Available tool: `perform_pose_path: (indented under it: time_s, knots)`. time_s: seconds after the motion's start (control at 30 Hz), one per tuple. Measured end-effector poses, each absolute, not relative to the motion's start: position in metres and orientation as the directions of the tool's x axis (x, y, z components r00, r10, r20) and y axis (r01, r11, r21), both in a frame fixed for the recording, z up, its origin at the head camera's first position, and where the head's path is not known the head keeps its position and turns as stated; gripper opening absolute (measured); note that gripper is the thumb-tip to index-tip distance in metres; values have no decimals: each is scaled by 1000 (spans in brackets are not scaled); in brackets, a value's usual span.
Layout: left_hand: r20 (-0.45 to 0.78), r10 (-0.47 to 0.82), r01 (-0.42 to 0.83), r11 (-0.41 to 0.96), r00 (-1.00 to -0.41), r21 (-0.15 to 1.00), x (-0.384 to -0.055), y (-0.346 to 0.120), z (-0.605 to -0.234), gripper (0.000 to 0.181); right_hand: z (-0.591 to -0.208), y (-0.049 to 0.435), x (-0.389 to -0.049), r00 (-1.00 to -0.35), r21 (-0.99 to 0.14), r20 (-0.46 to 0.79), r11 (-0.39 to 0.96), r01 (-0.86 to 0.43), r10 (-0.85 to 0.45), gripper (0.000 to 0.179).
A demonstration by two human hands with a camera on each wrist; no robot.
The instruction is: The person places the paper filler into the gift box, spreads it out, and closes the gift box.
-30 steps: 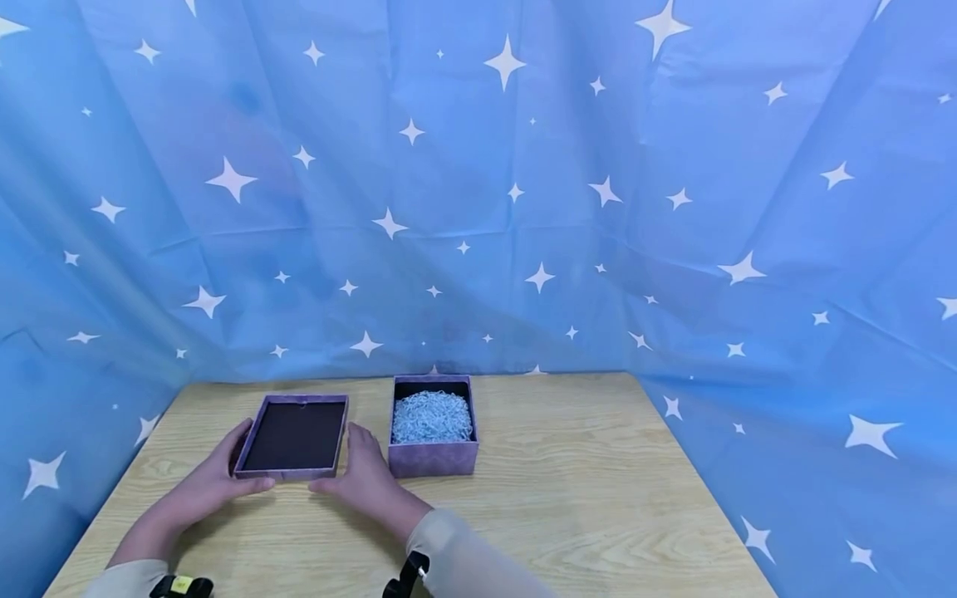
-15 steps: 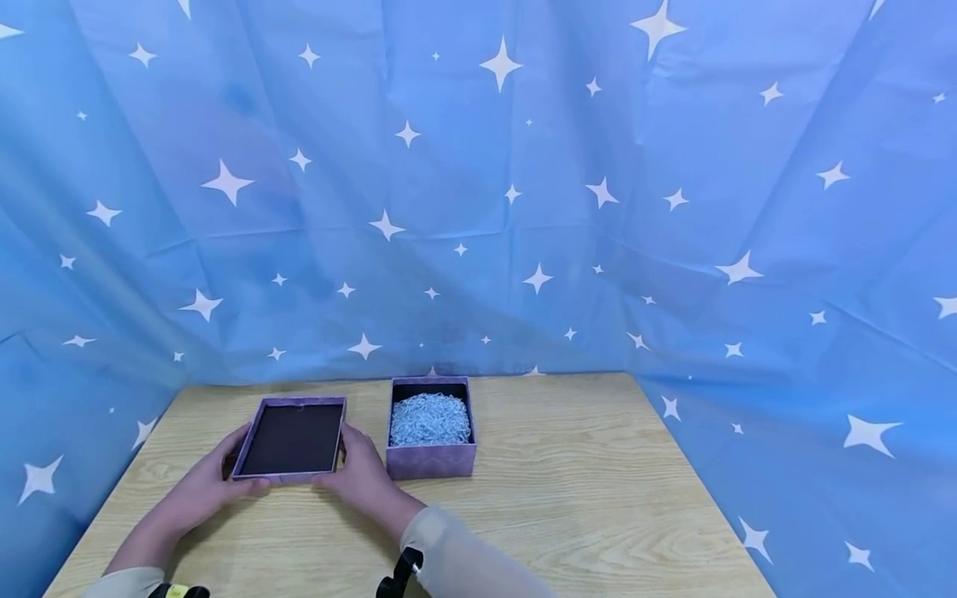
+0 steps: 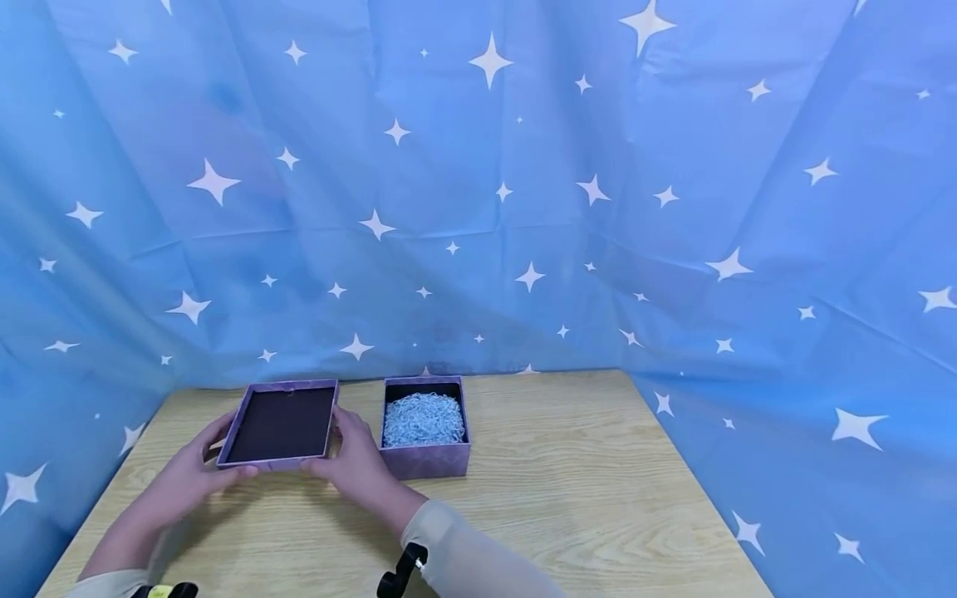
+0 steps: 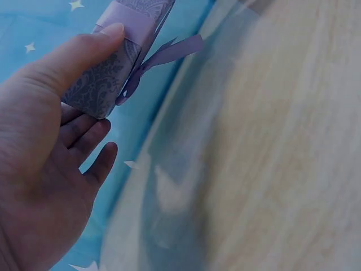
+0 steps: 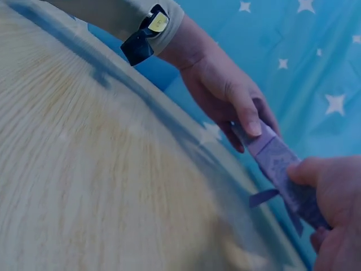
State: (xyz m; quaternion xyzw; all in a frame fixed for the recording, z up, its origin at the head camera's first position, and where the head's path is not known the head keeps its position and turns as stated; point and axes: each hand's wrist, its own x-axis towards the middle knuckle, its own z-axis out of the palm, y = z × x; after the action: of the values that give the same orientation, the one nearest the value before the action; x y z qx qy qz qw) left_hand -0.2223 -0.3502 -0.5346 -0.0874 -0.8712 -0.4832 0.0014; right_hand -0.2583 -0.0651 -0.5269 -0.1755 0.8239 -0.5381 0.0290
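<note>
A purple box lid (image 3: 284,425) with a dark inside faces upward between my two hands, held above the table. My left hand (image 3: 182,480) grips its left side, thumb on the near edge. At the right side my right hand (image 3: 360,465) grips it, thumb also at the near edge. Patterned purple paper covers the lid's side (image 4: 104,82) in the left wrist view, and a lilac ribbon (image 4: 175,51) dangles below it. Just right of the lid stands the matching open box (image 3: 428,461), filled with blue shredded paper (image 3: 424,418).
The box and hands are at the left and middle of a light wooden table (image 3: 583,482). A blue curtain (image 3: 478,166) with white stars hangs behind the table and along both sides.
Both hands have raised the lid off the table and tilted it slightly, moving it a little left and away. The box stays put; the head view has shifted slightly.
</note>
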Motion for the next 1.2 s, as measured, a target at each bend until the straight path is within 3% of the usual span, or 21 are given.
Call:
perform_pose_path:
  time_s: [0.3,0.63,1.2]
  knots:
    - [159,142,211,526,-977,824,-221,-349,-506,105,-489,-63,-258,-913,-881,214,335,-333,-346,89]
    - [226,158,274,493,-961,825,-226,-315,-476,104,-456,-25,-262,-916,-892,178,333,-305,-360,93]
    - [333,226,397,378,-915,836,-247,-248,-487,97,-454,64,-268,-907,-887,158,348,-305,-391,89]
